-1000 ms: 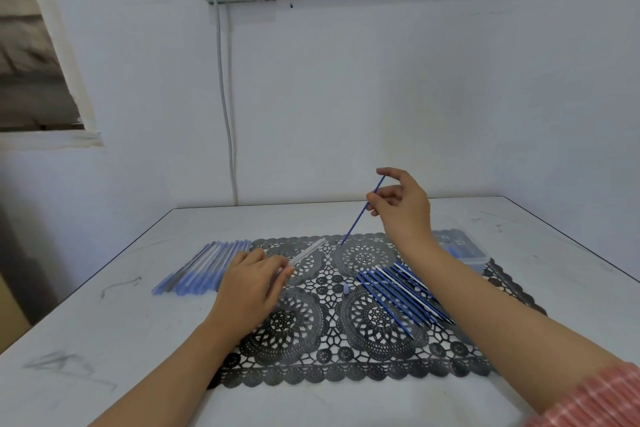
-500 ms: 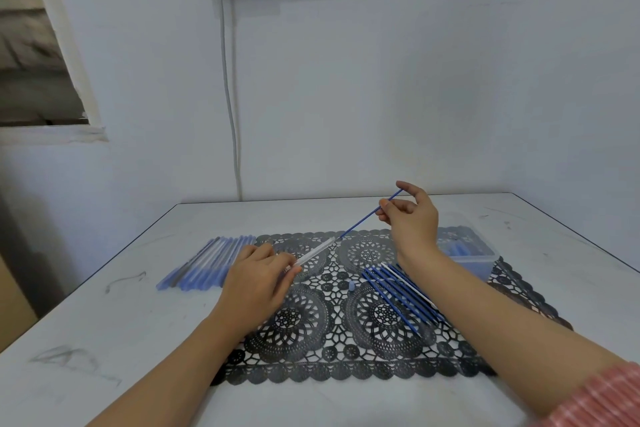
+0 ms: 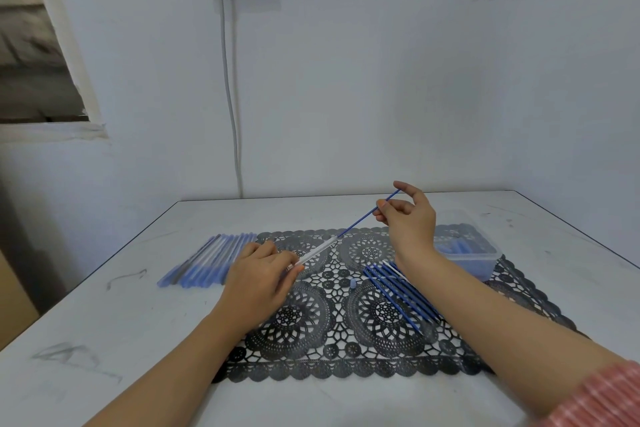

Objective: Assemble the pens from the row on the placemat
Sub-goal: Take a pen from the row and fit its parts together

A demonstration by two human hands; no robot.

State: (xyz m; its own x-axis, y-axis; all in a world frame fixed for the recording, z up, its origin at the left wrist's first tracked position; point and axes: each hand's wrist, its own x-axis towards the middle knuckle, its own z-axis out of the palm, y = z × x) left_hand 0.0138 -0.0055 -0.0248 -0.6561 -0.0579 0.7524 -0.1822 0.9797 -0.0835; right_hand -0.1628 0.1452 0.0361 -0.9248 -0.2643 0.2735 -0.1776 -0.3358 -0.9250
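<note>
The left hand (image 3: 258, 282) rested low over the placemat (image 3: 346, 357), its fingers curled and pinching the near end of a clear pen barrel (image 3: 317, 250). The barrel slanted up toward two o'clock from that hand. The right hand (image 3: 410, 218) was raised above the far edge of the placemat, with its thumb and fingertips pinching the upper part of a thin blue refill (image 3: 363, 218) and its forefinger arched over the top end. The refill ran down toward eight o'clock and met the open far end of the barrel, so the two lay on one line. How far it sat inside could not be told.

On the placemat, at four o'clock from the barrel, a row of blue refills (image 3: 401, 291) lay side by side, partly hidden under the right forearm. A small blue cap (image 3: 353, 283) stood just beside the row, at its nine o'clock. A batch of pens (image 3: 207, 262) lay in a row on the bare table (image 3: 104, 340), at nine o'clock from the placemat and touching its far left corner. A clear plastic box (image 3: 467, 248) holding blue parts sat at the placemat's far right corner, at two o'clock. A pink striped sleeve (image 3: 602, 399) showed at the right forearm.
</note>
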